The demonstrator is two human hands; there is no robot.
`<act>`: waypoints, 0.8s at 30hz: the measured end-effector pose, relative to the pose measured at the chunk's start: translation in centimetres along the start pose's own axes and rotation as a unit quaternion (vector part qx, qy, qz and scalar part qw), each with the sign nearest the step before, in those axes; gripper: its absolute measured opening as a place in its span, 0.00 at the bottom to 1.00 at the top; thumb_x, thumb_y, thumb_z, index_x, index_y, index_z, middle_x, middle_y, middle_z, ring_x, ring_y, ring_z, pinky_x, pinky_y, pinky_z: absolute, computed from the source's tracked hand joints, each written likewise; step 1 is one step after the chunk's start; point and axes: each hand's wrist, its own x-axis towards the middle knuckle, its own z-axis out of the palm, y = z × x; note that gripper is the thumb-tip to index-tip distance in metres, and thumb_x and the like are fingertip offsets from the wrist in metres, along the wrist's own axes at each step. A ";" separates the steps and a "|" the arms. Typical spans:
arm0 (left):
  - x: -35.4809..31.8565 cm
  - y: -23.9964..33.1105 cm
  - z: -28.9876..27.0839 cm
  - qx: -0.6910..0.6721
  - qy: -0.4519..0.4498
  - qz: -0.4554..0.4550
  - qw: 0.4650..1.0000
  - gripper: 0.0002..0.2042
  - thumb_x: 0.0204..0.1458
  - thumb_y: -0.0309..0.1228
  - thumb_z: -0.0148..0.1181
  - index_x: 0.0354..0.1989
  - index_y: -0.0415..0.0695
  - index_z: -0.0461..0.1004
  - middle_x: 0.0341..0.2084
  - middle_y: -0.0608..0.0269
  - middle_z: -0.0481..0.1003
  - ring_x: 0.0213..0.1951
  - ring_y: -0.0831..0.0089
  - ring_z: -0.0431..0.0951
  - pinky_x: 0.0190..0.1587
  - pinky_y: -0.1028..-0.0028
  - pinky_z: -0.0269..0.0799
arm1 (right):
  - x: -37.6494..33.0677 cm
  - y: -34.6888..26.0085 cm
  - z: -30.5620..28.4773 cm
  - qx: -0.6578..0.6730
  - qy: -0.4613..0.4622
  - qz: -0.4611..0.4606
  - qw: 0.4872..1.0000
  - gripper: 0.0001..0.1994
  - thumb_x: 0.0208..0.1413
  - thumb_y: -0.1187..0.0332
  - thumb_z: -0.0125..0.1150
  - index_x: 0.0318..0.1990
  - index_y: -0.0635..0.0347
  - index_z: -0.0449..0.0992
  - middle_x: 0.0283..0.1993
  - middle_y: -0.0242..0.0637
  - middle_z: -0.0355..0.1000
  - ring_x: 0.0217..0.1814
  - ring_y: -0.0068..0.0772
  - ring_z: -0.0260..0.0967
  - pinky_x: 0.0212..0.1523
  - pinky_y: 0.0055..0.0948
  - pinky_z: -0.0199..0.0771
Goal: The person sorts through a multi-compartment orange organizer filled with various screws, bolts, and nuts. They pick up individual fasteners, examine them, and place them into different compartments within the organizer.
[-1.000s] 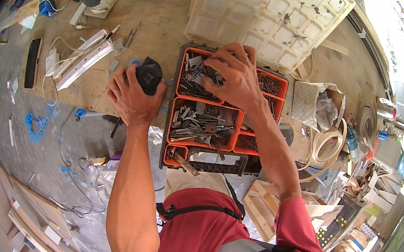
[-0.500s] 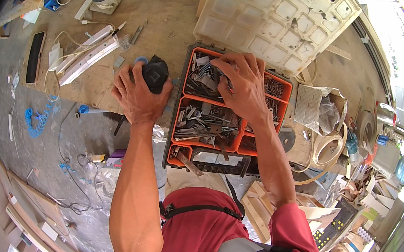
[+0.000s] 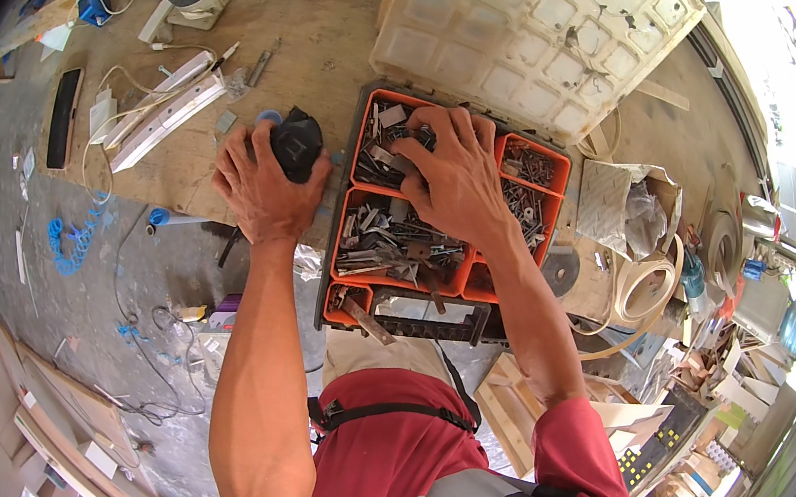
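My left hand (image 3: pixel 264 187) is wrapped round a black blocky object (image 3: pixel 297 144) that looks like the battery end of a cordless tool. Its lower part is hidden by the hand. To its right lies an orange and black organizer box (image 3: pixel 361 193) with its lid up. Inside are loose screws, nails and small metal fittings (image 3: pixel 385 240). My right hand (image 3: pixel 456 170) reaches into the upper left compartment, thumb and forefinger bent and apart among the hardware (image 3: pixel 378 152). The tips of its other fingers are hidden.
The clear plastic lid (image 3: pixel 530 29) leans back behind the box. Left on the wooden bench (image 3: pixel 313 45) lie a dark phone-like slab (image 3: pixel 64 119), white strips (image 3: pixel 169 123) and a cable. To the right are a paper bag (image 3: pixel 602 209) and coiled edging strip (image 3: pixel 646 287).
My right hand has moved left and slightly down within the upper left compartment, uncovering more of the right-hand compartments. My left hand keeps its hold on the black object. The whole view has shifted slightly.
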 end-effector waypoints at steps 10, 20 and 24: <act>0.0 0.2 -0.3 -0.009 -0.017 -0.011 1.000 0.38 0.45 0.53 0.74 0.65 0.55 0.68 0.62 0.58 0.64 0.67 0.50 0.60 0.70 0.48 0.51 | -2.1 1.1 -0.6 0.128 0.035 0.053 0.990 0.16 0.39 0.79 0.69 0.40 0.57 0.80 0.53 0.41 0.67 0.50 0.44 0.69 0.53 0.44 0.67; -0.1 0.0 -0.1 -0.002 -0.008 -0.007 1.000 0.38 0.46 0.54 0.73 0.66 0.55 0.68 0.62 0.57 0.64 0.67 0.50 0.60 0.69 0.48 0.52 | -0.7 1.0 -2.1 0.095 0.019 0.029 0.995 0.12 0.43 0.76 0.78 0.37 0.54 0.84 0.52 0.34 0.72 0.51 0.41 0.71 0.55 0.45 0.65; -0.1 0.0 0.1 -0.004 0.003 0.001 1.000 0.38 0.46 0.54 0.73 0.66 0.55 0.68 0.62 0.57 0.64 0.67 0.50 0.60 0.69 0.48 0.52 | 0.9 2.5 -1.3 0.090 0.028 0.004 0.996 0.11 0.44 0.74 0.78 0.36 0.52 0.85 0.46 0.28 0.75 0.50 0.38 0.73 0.55 0.45 0.63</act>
